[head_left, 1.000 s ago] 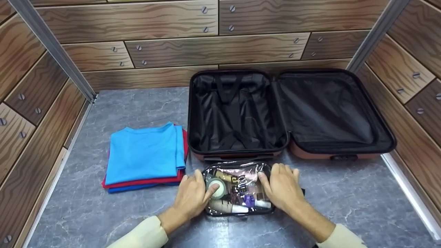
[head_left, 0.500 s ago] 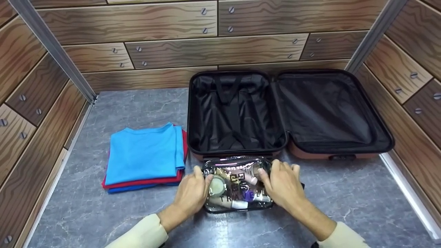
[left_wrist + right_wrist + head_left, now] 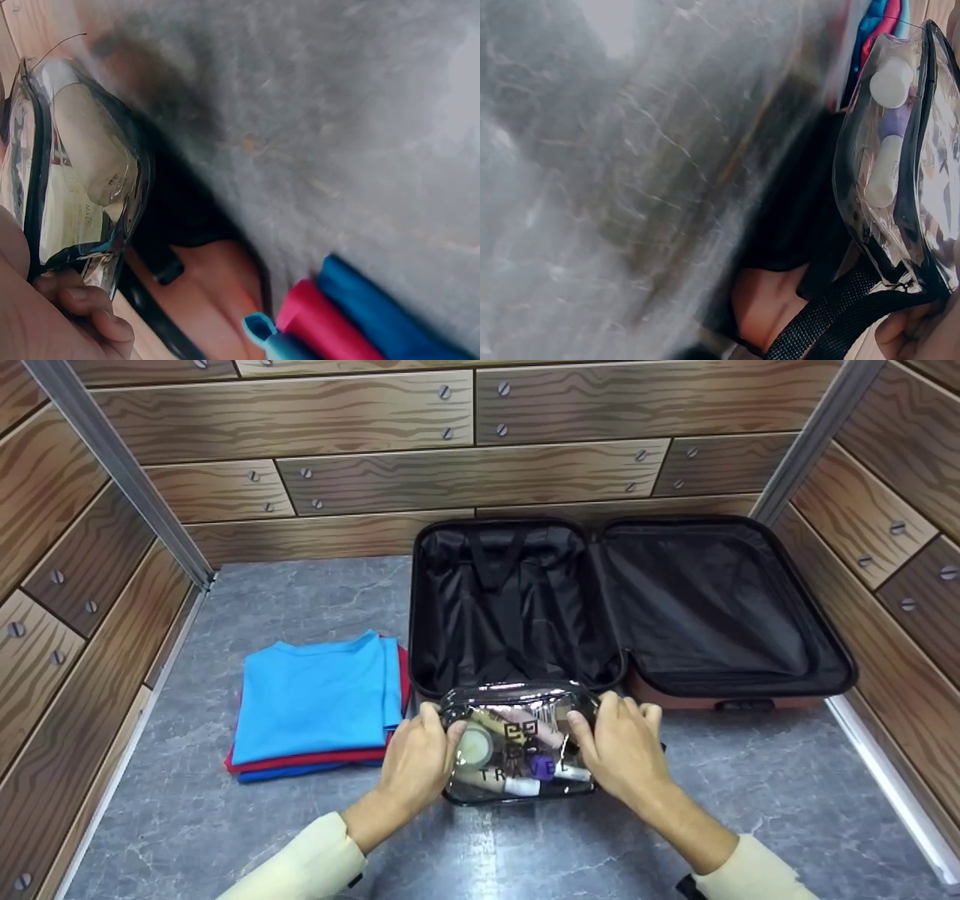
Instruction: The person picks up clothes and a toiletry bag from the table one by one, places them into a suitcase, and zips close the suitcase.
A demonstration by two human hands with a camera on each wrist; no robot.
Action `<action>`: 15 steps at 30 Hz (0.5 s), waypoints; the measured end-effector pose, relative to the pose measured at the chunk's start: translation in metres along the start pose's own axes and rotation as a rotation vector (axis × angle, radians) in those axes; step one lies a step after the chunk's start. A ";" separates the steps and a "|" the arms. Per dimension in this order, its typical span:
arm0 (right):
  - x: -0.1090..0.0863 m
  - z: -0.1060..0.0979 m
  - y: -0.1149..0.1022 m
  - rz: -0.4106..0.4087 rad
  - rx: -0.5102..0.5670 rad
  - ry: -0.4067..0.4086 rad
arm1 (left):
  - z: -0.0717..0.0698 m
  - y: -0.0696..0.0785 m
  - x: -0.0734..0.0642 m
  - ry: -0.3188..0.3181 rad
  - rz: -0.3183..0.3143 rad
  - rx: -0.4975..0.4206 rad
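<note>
A clear toiletry pouch (image 3: pixel 517 688) with black trim and the word TRAVEL is held up in front of the suitcase, overlapping its near rim in the head view. My left hand (image 3: pixel 414 757) grips the pouch's left end, thumb on the clear front. At the other end my right hand (image 3: pixel 628 746) grips it the same way, near a black strap (image 3: pixel 825 322). Through the plastic show a round green-and-white container (image 3: pixel 474 746), a purple item (image 3: pixel 541 768) and white-capped tubes (image 3: pixel 523 787). The open suitcase (image 3: pixel 517 622) has a black lining. Curled fingertips (image 3: pixel 79 300) show in the left wrist view.
Left of the suitcase lies a stack of folded shirts (image 3: pixel 319 697), light blue over red and darker blue. The suitcase's other half (image 3: pixel 712 615) lies open at right. Wood-patterned walls (image 3: pixel 375 412) enclose the grey marbled surface (image 3: pixel 300 585).
Both hands have raised the pouch and moved it slightly away from me, toward the suitcase. Its front has tilted up so the lettering reads more clearly. Shirts and suitcase stay put.
</note>
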State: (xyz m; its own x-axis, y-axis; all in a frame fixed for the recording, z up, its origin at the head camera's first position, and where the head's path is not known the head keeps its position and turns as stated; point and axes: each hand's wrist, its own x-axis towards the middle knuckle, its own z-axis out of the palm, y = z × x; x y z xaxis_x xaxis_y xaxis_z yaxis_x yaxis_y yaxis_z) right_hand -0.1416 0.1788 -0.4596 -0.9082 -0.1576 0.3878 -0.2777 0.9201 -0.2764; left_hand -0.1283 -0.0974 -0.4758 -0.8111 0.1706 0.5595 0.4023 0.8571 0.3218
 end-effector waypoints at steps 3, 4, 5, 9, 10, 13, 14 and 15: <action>0.004 -0.003 -0.001 0.001 0.000 0.015 | -0.003 0.001 0.005 0.018 0.010 0.004; 0.005 -0.004 -0.001 -0.001 0.002 0.021 | -0.004 0.001 0.007 0.026 0.012 0.006; 0.006 -0.005 -0.001 -0.003 0.005 0.024 | -0.004 0.001 0.008 0.032 0.011 0.007; 0.010 -0.009 -0.002 -0.011 0.017 0.042 | -0.007 0.002 0.013 0.043 0.007 -0.003; 0.011 -0.009 -0.002 -0.011 0.019 0.045 | -0.008 0.002 0.015 0.045 0.007 -0.005; 0.015 -0.012 -0.003 -0.007 0.025 0.048 | -0.010 0.003 0.019 0.047 0.002 -0.015; 0.016 -0.013 -0.003 -0.004 0.027 0.048 | -0.011 0.003 0.021 0.047 -0.002 -0.020; 0.018 -0.014 -0.003 -0.001 0.029 0.048 | -0.012 0.003 0.023 0.047 -0.005 -0.025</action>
State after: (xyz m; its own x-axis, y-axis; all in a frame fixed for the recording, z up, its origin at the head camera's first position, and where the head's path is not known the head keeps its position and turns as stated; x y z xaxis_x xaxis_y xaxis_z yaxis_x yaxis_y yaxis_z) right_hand -0.1521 0.1780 -0.4392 -0.8919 -0.1407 0.4297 -0.2884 0.9090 -0.3009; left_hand -0.1405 -0.0970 -0.4525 -0.7924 0.1428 0.5931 0.4093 0.8454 0.3433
